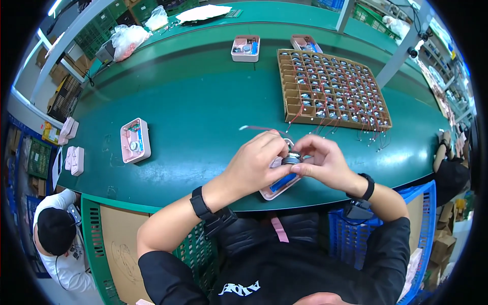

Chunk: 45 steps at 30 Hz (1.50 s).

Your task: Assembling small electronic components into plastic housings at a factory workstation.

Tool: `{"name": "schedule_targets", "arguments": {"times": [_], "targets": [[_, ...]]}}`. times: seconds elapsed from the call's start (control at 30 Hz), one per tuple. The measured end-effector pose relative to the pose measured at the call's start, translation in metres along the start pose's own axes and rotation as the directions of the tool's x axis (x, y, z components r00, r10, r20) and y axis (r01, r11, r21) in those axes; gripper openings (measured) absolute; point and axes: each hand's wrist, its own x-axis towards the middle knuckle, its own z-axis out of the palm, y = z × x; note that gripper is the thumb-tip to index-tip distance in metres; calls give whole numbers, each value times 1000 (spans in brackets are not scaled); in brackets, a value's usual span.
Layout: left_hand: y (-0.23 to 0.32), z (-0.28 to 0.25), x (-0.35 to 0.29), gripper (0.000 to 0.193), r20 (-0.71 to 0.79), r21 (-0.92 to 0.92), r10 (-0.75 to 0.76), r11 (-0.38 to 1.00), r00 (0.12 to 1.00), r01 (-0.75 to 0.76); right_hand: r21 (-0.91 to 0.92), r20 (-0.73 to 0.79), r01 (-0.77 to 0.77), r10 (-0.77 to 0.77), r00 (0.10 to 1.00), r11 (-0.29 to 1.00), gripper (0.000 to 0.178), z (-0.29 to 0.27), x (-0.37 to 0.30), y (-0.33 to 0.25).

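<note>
Close to the near table edge, my two hands meet over a pink case (268, 195) with a blue battery (282, 182) in it. A small round speaker (292, 158), dark at the rim and metallic on top, is above the case. My right hand (328, 161) pinches the speaker between thumb and fingers. My left hand (258, 161) is closed on the speaker's other side, its thumb by the case; what its fingertips grip is hidden. A thin red wire (262, 127) with a pale end sticks out beyond my left fingers.
A divided cardboard tray (333, 121) full of wired speakers stands at the far right. Other pink cases with parts sit at the left (146, 145) and far side (245, 58). Green (94, 223) and blue (429, 213) crates flank me. Co-workers are at left (56, 231) and right (452, 170).
</note>
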Motion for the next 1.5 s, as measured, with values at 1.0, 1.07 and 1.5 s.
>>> {"name": "schedule_targets", "arguments": {"times": [1.0, 1.07, 1.5], "targets": [[-7, -6, -13, 14, 175, 230, -374, 915, 911, 331, -853, 309, 321, -98, 946, 411, 105, -14, -8, 26], [-9, -2, -16, 14, 186, 231, -368, 917, 911, 324, -848, 308, 319, -96, 946, 423, 105, -14, -9, 27], [-13, 3, -15, 13, 196, 237, -267, 947, 944, 219, -839, 316, 332, -110, 942, 432, 103, -16, -8, 32]]}}
